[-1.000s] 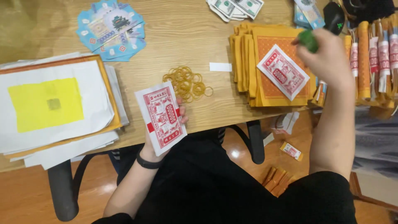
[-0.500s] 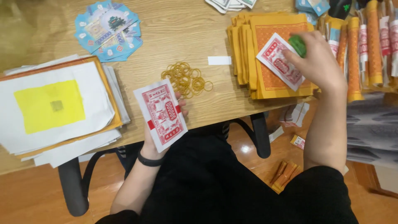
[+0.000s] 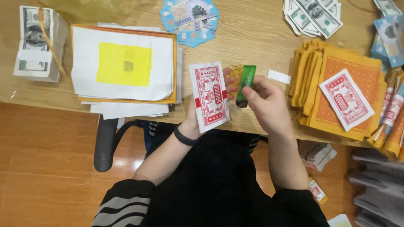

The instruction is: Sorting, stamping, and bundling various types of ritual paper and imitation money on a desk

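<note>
a wooden table (image 3: 252, 38) carries the work, seen from above the seated person. to the left of the fingers lies a broad stack of white sheets with a yellow square (image 3: 124, 65) on an orange backing, and beyond it, at the far left edge, a banded bundle of green banknotes (image 3: 35, 44). to the right of the fingers sits a thick pile of orange-yellow paper (image 3: 336, 96) topped by one red-and-white printed slip (image 3: 346, 99); blue notes (image 3: 189, 17) and loose green notes (image 3: 313, 17) lie further up the table. the left hand (image 3: 198, 120) holds a red-banded packet of red-and-white notes (image 3: 209, 96) upright, fingers closed behind it with the tips curling round its right edge. the right hand (image 3: 265, 103) pinches a small green bar-shaped object (image 3: 245, 84), held just beside the packet's right edge, close but seemingly not touching. yellow rubber bands (image 3: 235, 72) peek out behind the fingers. judging by the piles, one packet is already banded and in hand, one slip is laid out on the orange pile, and much sorted paper looks yet to be assembled.
</note>
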